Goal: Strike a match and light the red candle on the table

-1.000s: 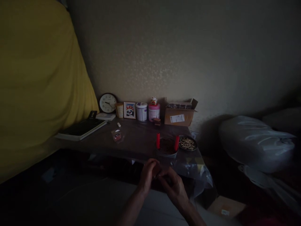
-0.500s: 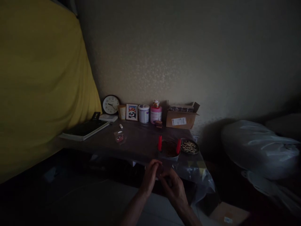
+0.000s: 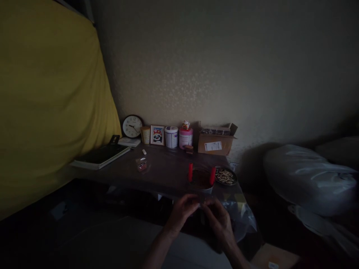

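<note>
Your left hand point(image 3: 183, 212) and right hand point(image 3: 220, 218) nearly meet at the near edge of the desk point(image 3: 168, 168); it's too dark to tell whether either grip is clamped on anything. Just beyond, a round tin point(image 3: 206, 191) has red sticks point(image 3: 190, 173) upright at its rim. Beside it, a dish point(image 3: 236, 179) holds pale sticks point(image 3: 225, 176).

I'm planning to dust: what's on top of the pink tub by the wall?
On the pink tub sits a small figurine. It hides the patch of lid beneath it, and the lid covers any contents.
</note>
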`<state>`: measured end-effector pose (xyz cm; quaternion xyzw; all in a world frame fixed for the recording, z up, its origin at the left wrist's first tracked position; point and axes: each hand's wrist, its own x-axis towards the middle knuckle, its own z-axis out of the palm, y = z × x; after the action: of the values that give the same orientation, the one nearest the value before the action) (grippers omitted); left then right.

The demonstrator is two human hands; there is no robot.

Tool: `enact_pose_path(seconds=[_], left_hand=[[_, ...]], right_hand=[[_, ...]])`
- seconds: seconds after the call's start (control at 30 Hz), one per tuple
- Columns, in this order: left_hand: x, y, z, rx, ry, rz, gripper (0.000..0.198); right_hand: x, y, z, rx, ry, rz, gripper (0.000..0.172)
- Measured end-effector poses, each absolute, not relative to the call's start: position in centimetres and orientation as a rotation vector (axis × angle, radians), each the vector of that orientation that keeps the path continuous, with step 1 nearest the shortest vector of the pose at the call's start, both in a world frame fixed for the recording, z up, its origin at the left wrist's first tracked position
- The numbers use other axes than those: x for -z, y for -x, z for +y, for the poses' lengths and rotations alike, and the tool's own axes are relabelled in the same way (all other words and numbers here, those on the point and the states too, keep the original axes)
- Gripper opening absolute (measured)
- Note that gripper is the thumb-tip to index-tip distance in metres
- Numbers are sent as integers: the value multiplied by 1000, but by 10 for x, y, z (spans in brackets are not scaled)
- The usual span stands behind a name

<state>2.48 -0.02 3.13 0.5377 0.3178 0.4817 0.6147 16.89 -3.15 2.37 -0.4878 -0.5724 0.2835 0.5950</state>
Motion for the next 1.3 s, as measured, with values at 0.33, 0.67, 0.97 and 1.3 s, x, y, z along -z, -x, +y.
enact_pose_path(seconds=[0.33,0.67,0.97,1.3], left_hand=[[-19,-26,3,-1160,-1163,659,26],[-24,-26,0,-1127,-1093,604,27],[-24,-25,1,-1114,-1076,549,25],[-24,-25,0,-1142,-1092,560,20]], right_hand=[[-35,-179,-31,-844,1061,-1028,21],[-29,-184,-29,-896,1047,-975,23],[-30,-185,-29,-880,1061,-1000,20],[-31,-187,-31,-889,1088,-977,22]])
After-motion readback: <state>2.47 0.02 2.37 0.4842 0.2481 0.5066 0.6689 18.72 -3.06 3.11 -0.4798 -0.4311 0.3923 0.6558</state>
